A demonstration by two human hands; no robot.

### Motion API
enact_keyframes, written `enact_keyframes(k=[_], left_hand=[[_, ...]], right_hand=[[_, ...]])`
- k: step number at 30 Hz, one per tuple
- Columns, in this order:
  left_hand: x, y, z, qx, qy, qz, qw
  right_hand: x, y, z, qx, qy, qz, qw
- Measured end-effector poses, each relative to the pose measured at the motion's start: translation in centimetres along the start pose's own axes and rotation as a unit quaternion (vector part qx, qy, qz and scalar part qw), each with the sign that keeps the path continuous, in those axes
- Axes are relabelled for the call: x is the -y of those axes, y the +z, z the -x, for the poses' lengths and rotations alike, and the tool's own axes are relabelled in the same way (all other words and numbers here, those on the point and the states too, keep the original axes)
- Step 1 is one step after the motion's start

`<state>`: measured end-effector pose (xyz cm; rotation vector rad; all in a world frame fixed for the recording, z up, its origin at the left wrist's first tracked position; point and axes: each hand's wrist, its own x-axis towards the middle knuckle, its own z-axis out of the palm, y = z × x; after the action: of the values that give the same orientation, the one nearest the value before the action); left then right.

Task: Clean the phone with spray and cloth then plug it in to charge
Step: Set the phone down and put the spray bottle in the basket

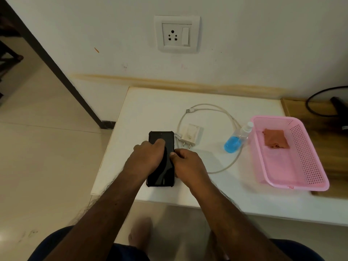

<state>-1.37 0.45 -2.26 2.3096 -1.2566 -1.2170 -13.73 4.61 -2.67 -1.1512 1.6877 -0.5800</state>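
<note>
- The phone [161, 161] lies flat, screen up, near the front left corner of the white bench [150, 102], its long side running away from the person.
- The left hand [146, 157] comes over the phone from the left; its fingers are curled and rest on the upper half of the dark screen, the grip reaching across the glass rather than around the case.
- The right hand [185, 162] sits at the phone's right edge, fingers curled, thumb tip touching that edge about halfway along. Whether this grip truly pinches the case or only steadies it I cannot tell.
- The phone thus lies between the two hands, its top and bottom ends uncovered.
- Just beside the phone's top right corner lies the white charger [190, 135], pins pointing toward the person.
- The white cable [232, 117] loops from the charger toward the wall and back round to the right; its USB plug lies free near the loop's far side.
- The spray bottle [237, 138], part filled with blue liquid, lies tilted against the pink basket [308, 157].
- A folded reddish cloth [275, 138] lies inside the basket, toward its far end.
- The wall socket [177, 33] is above the bench, nothing plugged in.
</note>
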Motion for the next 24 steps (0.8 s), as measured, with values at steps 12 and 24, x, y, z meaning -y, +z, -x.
enact_keyframes(k=[12,24], left_hand=[[2.5,1.2,-1.2,0.013,0.066,-0.12,0.99],[8.2,4.0,3.3,0.14,0.064,-0.018,0.988]], right_hand=[[0.2,0.6,-0.7,0.0,0.012,0.003,1.0],[0.6,0.5,-0.7,0.004,0.005,0.057,0.998]])
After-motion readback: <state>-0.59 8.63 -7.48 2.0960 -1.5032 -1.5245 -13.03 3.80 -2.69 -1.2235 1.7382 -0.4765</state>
